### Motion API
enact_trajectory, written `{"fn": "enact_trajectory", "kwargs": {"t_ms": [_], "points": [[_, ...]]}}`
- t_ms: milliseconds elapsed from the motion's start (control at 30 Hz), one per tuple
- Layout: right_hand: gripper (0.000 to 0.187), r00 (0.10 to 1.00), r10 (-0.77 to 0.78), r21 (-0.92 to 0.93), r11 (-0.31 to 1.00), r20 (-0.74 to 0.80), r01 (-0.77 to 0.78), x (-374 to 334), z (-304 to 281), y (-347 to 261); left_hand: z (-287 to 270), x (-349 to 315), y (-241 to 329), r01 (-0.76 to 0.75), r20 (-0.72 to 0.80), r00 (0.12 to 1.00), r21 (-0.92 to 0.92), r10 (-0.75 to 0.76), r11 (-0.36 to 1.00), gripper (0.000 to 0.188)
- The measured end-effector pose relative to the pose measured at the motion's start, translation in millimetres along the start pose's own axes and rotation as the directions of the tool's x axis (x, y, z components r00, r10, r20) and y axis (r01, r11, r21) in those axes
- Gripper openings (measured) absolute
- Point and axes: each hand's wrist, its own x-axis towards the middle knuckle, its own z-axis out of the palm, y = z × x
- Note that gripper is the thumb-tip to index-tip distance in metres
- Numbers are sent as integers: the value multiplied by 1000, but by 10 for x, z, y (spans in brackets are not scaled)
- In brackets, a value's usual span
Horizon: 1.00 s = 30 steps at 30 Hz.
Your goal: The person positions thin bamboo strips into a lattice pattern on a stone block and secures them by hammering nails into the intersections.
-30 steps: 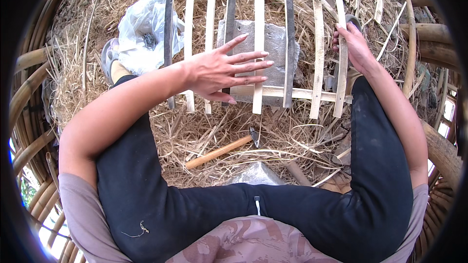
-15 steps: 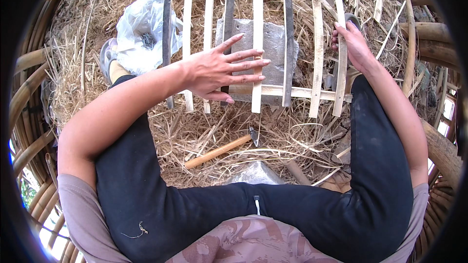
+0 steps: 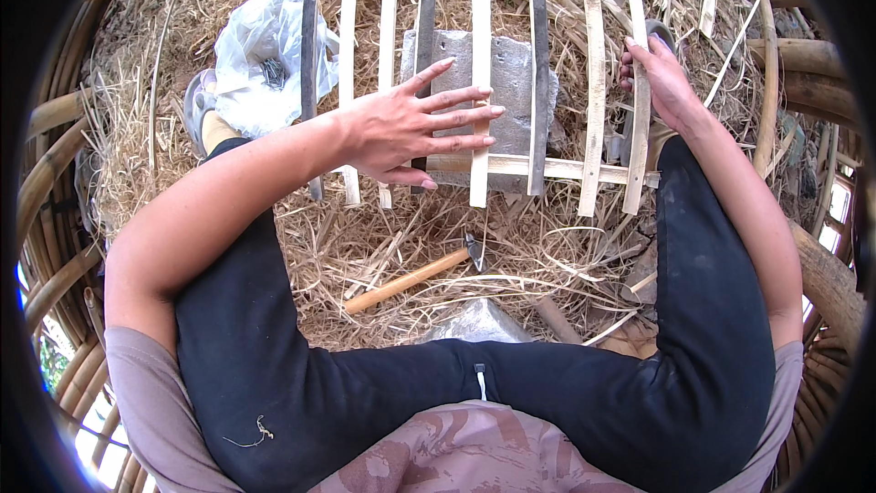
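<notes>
Wooden slats (image 3: 481, 18) in a row over a gray block (image 3: 513, 82), left hand (image 3: 392, 132) over the middle ones, fingers spread wide, right hand (image 3: 666, 84) holding the slat farthest right (image 3: 640, 132), hammer (image 3: 411, 279) lying on straw (image 3: 547, 260).

The hammer (image 3: 408, 280) lies on straw (image 3: 557, 265) before the slats (image 3: 481, 18).

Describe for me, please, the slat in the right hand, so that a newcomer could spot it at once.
Find the grey block near the picture's upper middle; a row of light and dark slats runs over and beside it. Follow that row to its right end. The outermost slat there is pale, and it alone is gripped by the right hand.
</notes>
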Motion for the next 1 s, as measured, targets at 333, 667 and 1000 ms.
{"fn": "enact_trajectory", "kwargs": {"t_ms": [333,667,1000], "points": [[27,999,22,-10,1000,24,-22,15,18,50,5,0,36,-6,-8,1000,-16,6,1000,85],[36,993,-115,107,987,-25,117,194,-258,34,75,36,29,27,-40,999,-20,-28,999,96],[20,988,-79,201,974,-136,106,-46,139,-116,92,-9,34,16,6,1000,12,-16,1000,84]]}}
